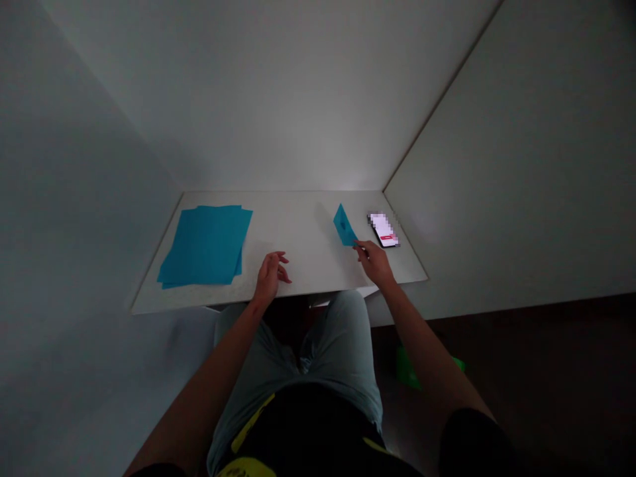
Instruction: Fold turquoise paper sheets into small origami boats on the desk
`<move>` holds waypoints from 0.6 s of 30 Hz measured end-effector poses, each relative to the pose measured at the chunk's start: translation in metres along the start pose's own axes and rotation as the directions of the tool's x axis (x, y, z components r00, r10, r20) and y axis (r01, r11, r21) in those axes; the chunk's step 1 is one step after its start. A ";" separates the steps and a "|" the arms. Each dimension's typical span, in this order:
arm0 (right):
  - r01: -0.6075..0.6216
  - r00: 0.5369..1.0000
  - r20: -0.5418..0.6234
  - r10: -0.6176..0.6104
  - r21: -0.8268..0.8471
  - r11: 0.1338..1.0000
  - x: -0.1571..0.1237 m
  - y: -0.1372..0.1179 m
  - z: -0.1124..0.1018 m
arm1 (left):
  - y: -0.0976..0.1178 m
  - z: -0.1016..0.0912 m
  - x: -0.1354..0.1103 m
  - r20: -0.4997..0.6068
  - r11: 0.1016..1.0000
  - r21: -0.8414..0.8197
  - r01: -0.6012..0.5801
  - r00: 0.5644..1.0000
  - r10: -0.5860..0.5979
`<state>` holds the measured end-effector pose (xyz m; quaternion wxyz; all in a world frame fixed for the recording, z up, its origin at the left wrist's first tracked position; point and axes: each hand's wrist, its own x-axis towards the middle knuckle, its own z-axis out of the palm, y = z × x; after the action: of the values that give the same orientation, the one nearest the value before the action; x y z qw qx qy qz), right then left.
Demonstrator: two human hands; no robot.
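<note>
Here, the right hand (376, 265) has its thumb and fingers pinched on the low corner of a small blue paper (344, 228). The paper is tilted, over the right half of the white table (303, 228). The left hand (269, 271) is near the front edge, with its fingers loose and half bent, let go of everything.

The table's back edge meets the back wall (278, 99), and its right edge runs along the side wall (521, 152). A wide strip of white top lies between the small paper and the big blue sheets (206, 245), so the hands have room there. The sheets lie in a messy pile near the left edge. The phone (383, 230) lies close to the right edge, just past the right hand, with less room around it.

The phone's screen is blocky, so its words can't be read. A dark spot shows on the small paper; I can't tell if it is a hole or a shadow. The top sheet hides most of the ones below. The right arm covers part of a green thing (408, 371) on the dark floor, and the picture cuts off both sleeves.
</note>
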<state>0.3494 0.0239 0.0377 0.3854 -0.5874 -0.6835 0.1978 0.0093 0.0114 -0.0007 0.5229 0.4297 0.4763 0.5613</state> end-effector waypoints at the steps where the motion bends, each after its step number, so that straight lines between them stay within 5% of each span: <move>1: 0.001 1.000 -0.016 -0.002 -0.044 0.999 0.010 0.007 -0.003 | 0.000 0.000 0.000 0.006 1.000 0.002 0.002 1.000 -0.002; 7: -0.117 0.990 -0.104 0.096 -0.212 0.970 0.069 0.028 -0.009 | 0.002 0.001 -0.001 0.048 1.000 0.009 0.028 0.998 -0.028; 11: -0.171 0.984 -0.092 0.154 -0.213 0.962 0.085 0.022 -0.001 | 0.001 0.001 0.000 0.058 0.999 0.026 0.031 0.998 -0.032; 15: -0.186 0.982 -0.048 0.181 -0.143 0.972 0.076 -0.001 0.012 | -0.003 0.000 0.000 0.075 0.999 0.047 0.024 0.997 -0.028; 18: -0.104 0.995 0.008 0.104 0.068 0.992 0.062 -0.050 0.017 | -0.004 0.000 0.001 0.088 0.997 0.075 0.015 0.996 -0.022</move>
<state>0.3030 0.0747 0.0818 0.3928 -0.6083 -0.6458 0.2423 0.0100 0.0127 -0.0043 0.5325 0.4688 0.4771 0.5187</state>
